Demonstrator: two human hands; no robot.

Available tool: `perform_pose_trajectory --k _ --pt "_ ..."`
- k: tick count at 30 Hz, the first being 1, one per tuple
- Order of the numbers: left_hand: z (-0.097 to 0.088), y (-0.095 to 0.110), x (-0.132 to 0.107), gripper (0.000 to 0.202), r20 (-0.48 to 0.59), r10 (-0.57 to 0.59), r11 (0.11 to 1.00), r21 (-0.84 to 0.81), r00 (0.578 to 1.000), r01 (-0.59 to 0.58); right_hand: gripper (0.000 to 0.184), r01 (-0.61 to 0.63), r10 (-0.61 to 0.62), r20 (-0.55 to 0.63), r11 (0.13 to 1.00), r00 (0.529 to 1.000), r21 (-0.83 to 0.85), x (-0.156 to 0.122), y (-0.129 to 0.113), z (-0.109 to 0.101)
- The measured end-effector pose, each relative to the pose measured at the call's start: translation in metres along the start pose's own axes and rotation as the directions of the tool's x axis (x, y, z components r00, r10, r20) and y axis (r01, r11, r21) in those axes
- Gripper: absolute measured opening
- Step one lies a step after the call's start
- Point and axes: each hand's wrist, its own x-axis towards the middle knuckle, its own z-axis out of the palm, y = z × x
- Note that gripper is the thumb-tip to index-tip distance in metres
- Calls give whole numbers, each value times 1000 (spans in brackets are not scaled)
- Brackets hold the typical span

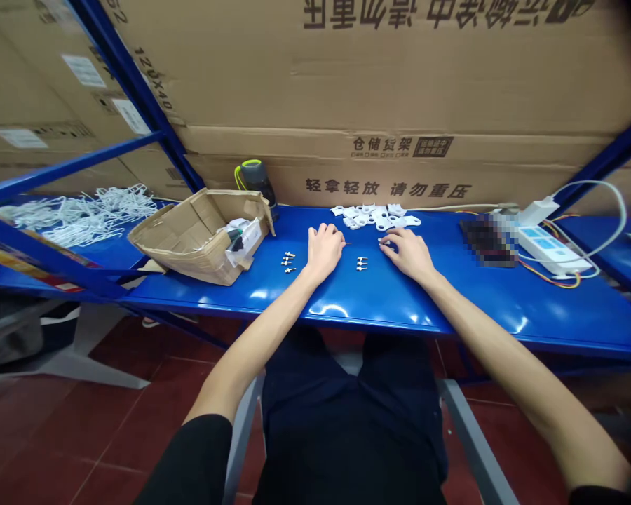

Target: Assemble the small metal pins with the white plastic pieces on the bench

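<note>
My left hand [323,251] rests on the blue steel shelf top [399,301], pinching a thin pin [348,243] whose tip sticks out to the right. My right hand [407,254] faces it, its fingertips on a small white-and-metal pin [384,241]. Between the hands lies a small group of metal pins [361,263]. Another group of pins [287,261] lies left of my left hand. Beyond the hands, a loose pile of white plastic clips [373,217] lies on the shelf.
A torn cardboard box [200,238] holding white parts stands at the left, beside a dark flask [256,181]. White wire loops [84,215] lie further left. To the right are a pixelated object [488,242], a white power strip [550,249] and cables. Large cartons [378,70] stand behind.
</note>
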Motion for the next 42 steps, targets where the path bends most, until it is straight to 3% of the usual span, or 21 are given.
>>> perform_pose_trajectory --k 4,14,22,27,32,38,42 --pt "1 5 1 26 16 77 996 -55 997 -76 30 28 -28 -10 999 1000 27 1 0 -1" --pt "0 10 2 29 -70 266 956 -107 961 -273 27 59 -56 -40 996 998 74 0 -6 -8" --pt "-6 14 1 34 -58 317 936 -139 947 -322 36 210 -199 -84 963 976 166 0 -16 -10" --pt "-1 11 3 33 -126 345 916 -172 930 -363 35 243 -211 -173 952 962 186 1 -9 -5" --pt "6 6 5 29 -182 339 908 -192 923 -372 34 282 -217 -248 922 944 264 2 -7 -3" --pt "2 9 4 29 -163 292 916 -237 942 -325 28 212 -160 -185 927 969 309 3 -6 -6" --pt "0 10 3 27 -157 211 943 -228 965 -244 26 141 -111 -146 967 983 212 2 4 -8"
